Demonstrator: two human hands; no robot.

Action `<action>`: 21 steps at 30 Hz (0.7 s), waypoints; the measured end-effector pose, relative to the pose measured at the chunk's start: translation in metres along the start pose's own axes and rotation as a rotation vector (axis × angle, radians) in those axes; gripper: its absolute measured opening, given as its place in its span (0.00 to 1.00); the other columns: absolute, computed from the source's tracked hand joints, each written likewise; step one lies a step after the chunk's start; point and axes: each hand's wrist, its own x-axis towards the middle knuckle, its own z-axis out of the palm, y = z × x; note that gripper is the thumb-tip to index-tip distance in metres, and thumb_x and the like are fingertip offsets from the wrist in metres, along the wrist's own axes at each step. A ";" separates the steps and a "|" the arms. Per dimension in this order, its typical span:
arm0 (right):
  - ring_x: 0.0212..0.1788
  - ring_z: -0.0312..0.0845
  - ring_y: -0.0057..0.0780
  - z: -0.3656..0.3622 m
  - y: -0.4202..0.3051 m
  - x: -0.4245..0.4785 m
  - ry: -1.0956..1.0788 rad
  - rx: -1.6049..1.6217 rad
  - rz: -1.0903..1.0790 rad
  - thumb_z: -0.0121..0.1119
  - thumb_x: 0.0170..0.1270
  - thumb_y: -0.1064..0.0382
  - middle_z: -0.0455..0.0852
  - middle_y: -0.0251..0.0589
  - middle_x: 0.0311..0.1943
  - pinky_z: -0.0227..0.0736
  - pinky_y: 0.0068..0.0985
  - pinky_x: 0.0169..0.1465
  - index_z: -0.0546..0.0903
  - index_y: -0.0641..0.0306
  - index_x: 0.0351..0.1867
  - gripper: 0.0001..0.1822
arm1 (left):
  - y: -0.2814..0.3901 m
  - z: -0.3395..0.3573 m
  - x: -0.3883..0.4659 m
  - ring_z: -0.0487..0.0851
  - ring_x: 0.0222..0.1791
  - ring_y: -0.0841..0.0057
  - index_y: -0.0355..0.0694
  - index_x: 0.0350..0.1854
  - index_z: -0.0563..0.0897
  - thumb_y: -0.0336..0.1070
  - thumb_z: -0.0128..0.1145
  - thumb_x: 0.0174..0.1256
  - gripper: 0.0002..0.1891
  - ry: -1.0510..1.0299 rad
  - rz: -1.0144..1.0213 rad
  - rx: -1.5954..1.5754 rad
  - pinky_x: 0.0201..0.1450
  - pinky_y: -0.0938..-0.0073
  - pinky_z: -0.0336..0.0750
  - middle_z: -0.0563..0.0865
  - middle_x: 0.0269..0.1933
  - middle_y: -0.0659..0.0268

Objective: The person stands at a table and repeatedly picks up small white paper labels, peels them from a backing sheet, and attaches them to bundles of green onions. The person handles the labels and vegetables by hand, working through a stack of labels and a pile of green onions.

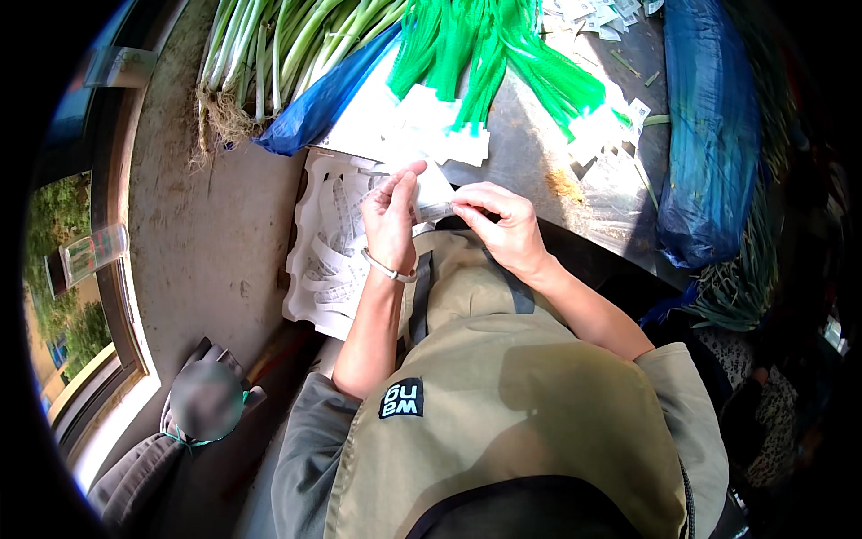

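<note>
Between my hands is a white printed label (433,192) at the table's near edge. My left hand (390,222) holds its left side between thumb and fingers. On the other side, my right hand (504,228) pinches the lower right corner with thumb and forefinger. Just beyond are bundles of green mesh net sleeves (465,57), their near ends lying among white labels (475,147) washed out by sunlight. Below and left of my left hand, a white foam box (296,276) holds curled strips of printed labels (330,259).
Green onions (269,60) with roots lie at the back left on blue plastic sheeting (296,128). A blue-wrapped bundle (707,135) lies along the right of the metal table (606,215). Loose labels (599,17) are scattered at the back. A window (67,269) is at left.
</note>
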 end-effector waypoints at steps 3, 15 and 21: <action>0.30 0.75 0.15 0.001 0.002 0.002 -0.006 0.069 0.164 0.65 0.54 0.70 0.82 0.34 0.30 0.71 0.16 0.35 0.82 0.69 0.34 0.07 | 0.003 -0.016 0.012 0.76 0.33 0.89 0.41 0.50 0.81 0.36 0.54 0.66 0.13 0.271 0.096 -0.015 0.30 0.87 0.73 0.82 0.44 0.71; 0.28 0.75 0.20 -0.053 0.058 0.052 0.212 -0.195 0.351 0.62 0.57 0.63 0.82 0.35 0.26 0.70 0.20 0.34 0.81 0.67 0.37 0.11 | 0.111 -0.026 -0.071 0.80 0.43 0.76 0.30 0.57 0.73 0.19 0.60 0.56 0.24 0.475 0.973 0.316 0.46 0.81 0.75 0.78 0.54 0.56; 0.22 0.71 0.14 -0.134 0.023 0.060 0.176 -0.437 0.314 0.61 0.57 0.67 0.80 0.32 0.26 0.66 0.15 0.24 0.76 0.62 0.41 0.11 | 0.096 -0.040 -0.073 0.79 0.36 0.84 0.29 0.40 0.83 0.20 0.56 0.60 0.07 -0.057 0.567 0.233 0.41 0.87 0.72 0.84 0.39 0.63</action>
